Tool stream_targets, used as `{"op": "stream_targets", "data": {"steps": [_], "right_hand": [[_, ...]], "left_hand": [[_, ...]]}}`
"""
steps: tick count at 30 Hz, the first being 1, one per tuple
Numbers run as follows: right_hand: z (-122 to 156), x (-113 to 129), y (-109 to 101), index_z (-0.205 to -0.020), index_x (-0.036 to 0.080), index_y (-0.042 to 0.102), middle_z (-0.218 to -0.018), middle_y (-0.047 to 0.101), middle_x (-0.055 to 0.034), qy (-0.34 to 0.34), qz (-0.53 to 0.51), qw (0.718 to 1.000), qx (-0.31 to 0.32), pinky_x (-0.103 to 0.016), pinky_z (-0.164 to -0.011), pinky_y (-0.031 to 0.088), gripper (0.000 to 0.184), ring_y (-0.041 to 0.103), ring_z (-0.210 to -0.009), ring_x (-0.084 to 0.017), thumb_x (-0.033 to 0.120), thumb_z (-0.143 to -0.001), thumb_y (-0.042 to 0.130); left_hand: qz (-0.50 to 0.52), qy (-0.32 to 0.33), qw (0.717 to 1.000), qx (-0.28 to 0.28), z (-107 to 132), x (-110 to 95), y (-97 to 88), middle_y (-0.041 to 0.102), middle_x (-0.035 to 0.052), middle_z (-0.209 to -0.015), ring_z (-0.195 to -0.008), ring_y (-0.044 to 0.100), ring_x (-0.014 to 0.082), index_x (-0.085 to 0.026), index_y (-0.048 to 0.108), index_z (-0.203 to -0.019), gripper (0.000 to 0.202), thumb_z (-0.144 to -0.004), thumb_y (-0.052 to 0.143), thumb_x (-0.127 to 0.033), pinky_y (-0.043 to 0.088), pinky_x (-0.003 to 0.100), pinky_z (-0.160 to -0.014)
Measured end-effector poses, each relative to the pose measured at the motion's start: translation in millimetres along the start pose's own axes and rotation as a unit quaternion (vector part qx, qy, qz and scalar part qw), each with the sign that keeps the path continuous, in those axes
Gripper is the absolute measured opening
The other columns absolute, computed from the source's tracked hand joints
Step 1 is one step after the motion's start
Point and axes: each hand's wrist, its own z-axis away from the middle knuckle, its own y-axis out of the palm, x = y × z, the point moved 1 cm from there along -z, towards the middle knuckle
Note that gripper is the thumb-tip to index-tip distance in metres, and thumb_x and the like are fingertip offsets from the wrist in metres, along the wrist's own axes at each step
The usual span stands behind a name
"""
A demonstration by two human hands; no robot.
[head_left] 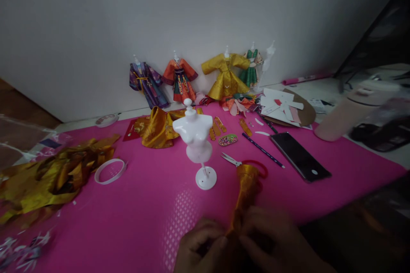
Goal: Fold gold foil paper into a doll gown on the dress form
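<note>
At the bottom of the head view, my left hand (200, 245) and my right hand (277, 236) are both closed on a piece of golden satin fabric (246, 185). Its flared end points away from me and partly covers the red-handled scissors (231, 159). Shadow and blur hide the fabric between my fingers. Just beyond my hands, a small white mannequin (194, 130) stands upright on a round base. Behind it lies more golden fabric (160, 130), with small golden cut pieces (245, 127) and a speckled oval clip-like piece (228, 139) to its right.
Against the wall stand several small mannequins, dressed in purple (145, 83), orange (181, 79), yellow (226, 72) and green (252, 68). Golden scraps (60, 175) and a tape roll (110, 171) lie left. A pencil (263, 150), phone (299, 156) and pink bottle (352, 108) are right, on the pink mat (128, 222).
</note>
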Motion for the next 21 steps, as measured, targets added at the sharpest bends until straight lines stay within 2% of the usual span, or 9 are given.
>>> {"op": "stream_targets", "data": {"steps": [4,10,15,21], "right_hand": [[1.3,-2.2,3.9,-0.067,0.018,0.065,-0.069,0.069,-0.0033,-0.009,0.016,1.000,-0.001,-0.024,-0.058,0.047,0.021,0.064,-0.062,-0.015,0.015,-0.083,0.052],[5.0,0.4,1.0,-0.079,0.020,0.070,-0.076,0.074,-0.0007,0.002,0.002,1.000,-0.008,-0.022,-0.060,0.046,0.011,0.068,-0.068,-0.015,0.014,-0.077,0.061],[3.3,-1.0,7.2,-0.063,0.019,0.060,-0.062,0.066,-0.0007,-0.033,0.046,0.998,-0.040,-0.022,-0.051,0.040,0.020,0.061,-0.055,-0.013,0.012,-0.080,0.051],[1.5,-2.1,12.3,-0.064,0.018,0.061,-0.062,0.066,-0.0007,-0.061,0.051,0.995,-0.055,-0.020,-0.051,0.040,0.020,0.060,-0.054,-0.011,0.010,-0.080,0.052]], "left_hand": [[-0.002,0.004,1.000,0.005,1.8,0.0,0.6,0.068,0.0025,-0.078,-0.076,0.065,0.0159,-0.024,0.074,-0.073,0.016,-0.086,0.066,-0.028,0.052,0.025,-0.071],[0.006,0.007,1.000,0.010,0.4,0.7,0.1,0.068,0.0022,-0.078,-0.074,0.064,0.0153,-0.024,0.074,-0.072,0.015,-0.085,0.067,-0.026,0.051,0.023,-0.069],[-0.008,0.013,1.000,0.008,-0.9,0.8,0.7,0.068,0.0023,-0.076,-0.073,0.064,0.0155,-0.024,0.075,-0.071,0.013,-0.083,0.068,-0.024,0.051,0.024,-0.068],[0.002,0.024,1.000,0.015,1.0,1.5,4.9,0.068,0.0022,-0.077,-0.075,0.065,0.0166,-0.025,0.076,-0.075,0.008,-0.081,0.070,-0.025,0.052,0.025,-0.069]]}}
